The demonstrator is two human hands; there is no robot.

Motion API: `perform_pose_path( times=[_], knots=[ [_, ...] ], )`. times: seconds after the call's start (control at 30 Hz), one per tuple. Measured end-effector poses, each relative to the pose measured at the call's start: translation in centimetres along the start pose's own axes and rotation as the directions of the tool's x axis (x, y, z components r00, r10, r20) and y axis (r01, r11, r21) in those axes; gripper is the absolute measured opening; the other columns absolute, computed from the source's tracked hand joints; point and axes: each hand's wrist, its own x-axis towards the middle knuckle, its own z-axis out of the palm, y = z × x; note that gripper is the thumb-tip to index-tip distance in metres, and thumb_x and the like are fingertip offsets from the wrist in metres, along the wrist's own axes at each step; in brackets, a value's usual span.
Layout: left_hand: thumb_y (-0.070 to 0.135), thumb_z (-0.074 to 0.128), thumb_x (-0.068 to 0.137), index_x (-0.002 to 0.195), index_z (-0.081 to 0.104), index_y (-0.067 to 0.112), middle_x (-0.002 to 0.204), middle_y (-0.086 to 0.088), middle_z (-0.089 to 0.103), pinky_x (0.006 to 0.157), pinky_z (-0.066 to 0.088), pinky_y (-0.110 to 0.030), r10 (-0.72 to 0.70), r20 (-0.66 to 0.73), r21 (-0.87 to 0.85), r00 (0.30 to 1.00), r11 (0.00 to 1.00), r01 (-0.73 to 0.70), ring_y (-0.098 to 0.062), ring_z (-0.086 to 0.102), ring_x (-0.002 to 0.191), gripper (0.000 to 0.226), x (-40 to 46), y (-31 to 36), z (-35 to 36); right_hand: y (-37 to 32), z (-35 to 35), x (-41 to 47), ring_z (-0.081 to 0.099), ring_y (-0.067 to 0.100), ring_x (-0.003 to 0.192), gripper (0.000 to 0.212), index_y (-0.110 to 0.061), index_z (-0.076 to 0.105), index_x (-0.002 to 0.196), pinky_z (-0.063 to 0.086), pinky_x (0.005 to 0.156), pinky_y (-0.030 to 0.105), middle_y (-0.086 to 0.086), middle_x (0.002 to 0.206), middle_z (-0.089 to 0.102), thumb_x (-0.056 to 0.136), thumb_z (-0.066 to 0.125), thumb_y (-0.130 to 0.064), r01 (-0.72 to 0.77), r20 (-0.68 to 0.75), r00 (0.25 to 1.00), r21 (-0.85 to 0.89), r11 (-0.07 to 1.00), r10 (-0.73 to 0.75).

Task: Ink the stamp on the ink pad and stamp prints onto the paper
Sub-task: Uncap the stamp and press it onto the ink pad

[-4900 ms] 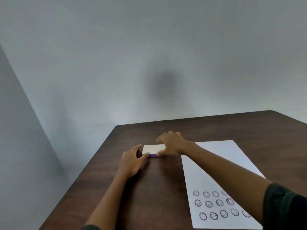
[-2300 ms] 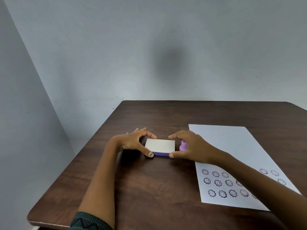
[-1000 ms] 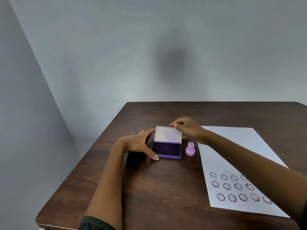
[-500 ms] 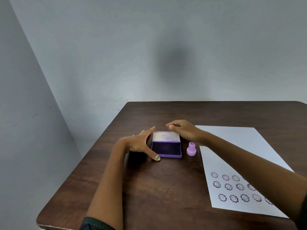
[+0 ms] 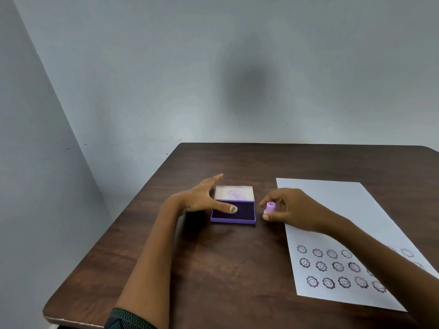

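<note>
A right hand (image 5: pixel 293 207) pinches the lilac stamp (image 5: pixel 269 207) at three o'clock of the open ink pad (image 5: pixel 234 211); the left hand (image 5: pixel 202 199), spread wide, steadies it. Its thumb overhangs the ink and risks smudging the paper (image 5: pixel 332 210).

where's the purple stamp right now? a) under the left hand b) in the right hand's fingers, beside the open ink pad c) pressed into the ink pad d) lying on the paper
b: the right hand pinches the purple stamp just right of the open ink pad, short of the paper.
</note>
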Motion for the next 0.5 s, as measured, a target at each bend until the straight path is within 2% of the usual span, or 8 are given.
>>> perform_pose_path(
  times=[0.1, 0.17, 0.23, 0.3, 0.37, 0.43, 0.5],
  knots=[
    [0.067, 0.062, 0.072, 0.145, 0.027, 0.036, 0.158, 0.002, 0.020, 0.116, 0.020, -0.048, 0.004, -0.207, 0.000, 0.978, 1.000, -0.004, -0.023, 0.022, 0.142, 0.086, 0.5, 0.2, 0.8, 0.6, 0.6, -0.6, 0.057, 0.004, 0.079, 0.022, -0.014, 0.069, 0.099, 0.038, 0.064, 0.008, 0.002, 0.097, 0.069, 0.078, 0.072, -0.022, -0.022, -0.120, 0.992, 0.064, 0.998, 0.030],
    [0.070, 0.053, 0.077, 0.137, 0.040, 0.036, 0.152, 0.003, 0.034, 0.114, 0.019, -0.047, 0.087, -0.399, 0.130, 0.913, 0.991, -0.038, -0.020, 0.029, 0.139, 0.070, 0.8, 0.8, 1.6, 1.1, 0.4, -0.8, 0.062, 0.009, 0.081, 0.021, -0.011, 0.070, 0.098, 0.044, 0.067, 0.008, 0.005, 0.095, 0.071, 0.078, 0.072, -0.018, -0.039, -0.210, 0.974, 0.198, 0.979, 0.081],
    [0.066, 0.049, 0.082, 0.128, 0.048, 0.039, 0.142, 0.008, 0.047, 0.104, 0.018, -0.037, 0.238, -0.508, 0.270, 0.827, 0.956, -0.110, -0.015, 0.036, 0.133, 0.053, 1.0, 1.8, 2.7, 1.7, 0.0, -1.0, 0.067, 0.016, 0.083, 0.021, -0.010, 0.070, 0.099, 0.051, 0.065, 0.013, 0.007, 0.095, 0.072, 0.078, 0.071, -0.015, -0.042, -0.272, 0.947, 0.425, 0.904, 0.172],
    [0.064, 0.049, 0.084, 0.123, 0.051, 0.043, 0.133, 0.015, 0.053, 0.098, 0.015, -0.031, 0.374, -0.522, 0.344, 0.766, 0.915, -0.212, -0.008, 0.041, 0.126, 0.044, 0.9, 3.4, 3.9, 2.2, -0.5, -1.1, 0.070, 0.017, 0.082, 0.024, -0.012, 0.069, 0.102, 0.055, 0.062, 0.014, 0.006, 0.096, 0.073, 0.078, 0.070, -0.012, -0.021, -0.280, 0.926, 0.634, 0.773, 0.254],
    [0.063, 0.051, 0.083, 0.120, 0.053, 0.045, 0.123, 0.025, 0.056, 0.096, 0.015, -0.027, 0.489, -0.500, 0.375, 0.715, 0.866, -0.330, 0.000, 0.044, 0.120, 0.041, 0.5, 5.1, 5.3, 2.5, -1.0, -1.2, 0.072, 0.017, 0.080, 0.029, -0.010, 0.067, 0.106, 0.056, 0.062, 0.015, 0.004, 0.093, 0.076, 0.078, 0.067, -0.008, 0.013, -0.220, 0.935, 0.808, 0.589, 0.280],
    [0.060, 0.056, 0.082, 0.115, 0.056, 0.043, 0.113, 0.027, 0.060, 0.096, 0.019, -0.027, 0.583, -0.485, 0.382, 0.652, 0.811, -0.442, 0.005, 0.050, 0.112, 0.037, 0.2, 6.5, 6.6, 2.6, -1.5, -1.3, 0.073, 0.019, 0.081, 0.032, -0.009, 0.067, 0.107, 0.057, 0.065, 0.018, 0.004, 0.090, 0.077, 0.075, 0.066, -0.009, 0.047, -0.160, 0.953, 0.917, 0.396, 0.259],
    [0.051, 0.062, 0.083, 0.113, 0.061, 0.037, 0.111, 0.022, 0.065, 0.095, 0.023, -0.029, 0.636, -0.503, 0.393, 0.586, 0.772, -0.500, 0.003, 0.057, 0.104, 0.033, 0.2, 7.4, 7.5, 2.7, -1.9, -1.2, 0.073, 0.021, 0.084, 0.033, -0.008, 0.067, 0.105, 0.057, 0.067, 0.020, 0.008, 0.094, 0.076, 0.072, 0.066, -0.012, 0.064, -0.129, 0.963, 0.962, 0.266, 0.235]
  ],
)
